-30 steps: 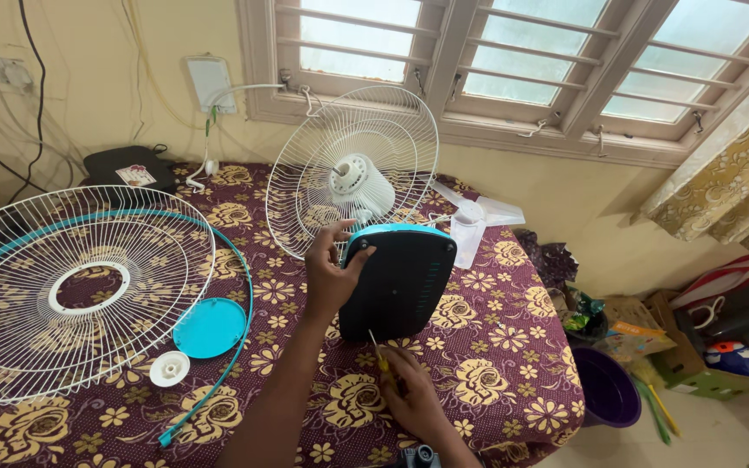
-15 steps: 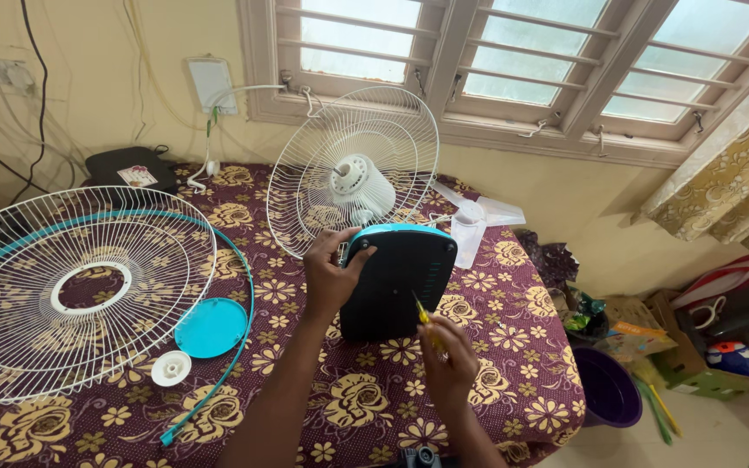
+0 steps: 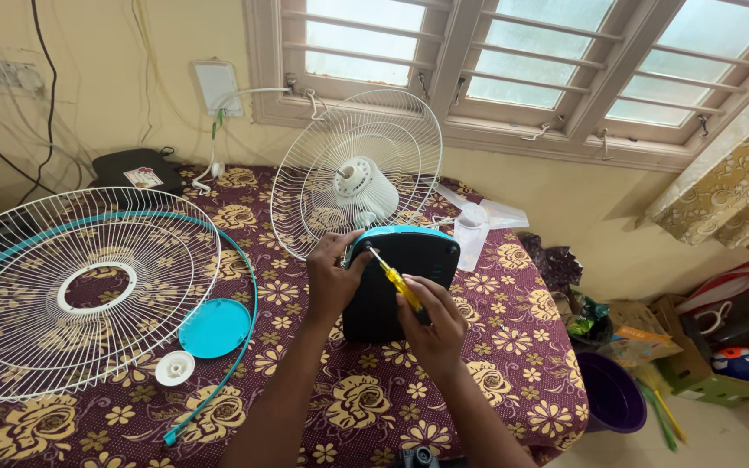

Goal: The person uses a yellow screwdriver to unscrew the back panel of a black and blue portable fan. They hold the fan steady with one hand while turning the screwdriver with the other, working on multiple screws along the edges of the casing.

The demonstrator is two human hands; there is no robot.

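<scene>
Screwdriver (image 3: 394, 279) (yellow-handled) in right hand's (image 3: 433, 325) closed grip, left hand (image 3: 333, 279) clasping dark fan base (image 3: 405, 282).

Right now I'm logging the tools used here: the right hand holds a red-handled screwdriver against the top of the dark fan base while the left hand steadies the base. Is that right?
Not quite: the screwdriver has a yellow handle, not red, as the head view shows. The rest stands: the right hand holds it with its tip at the top of the dark fan base, and the left hand steadies that base.
</scene>
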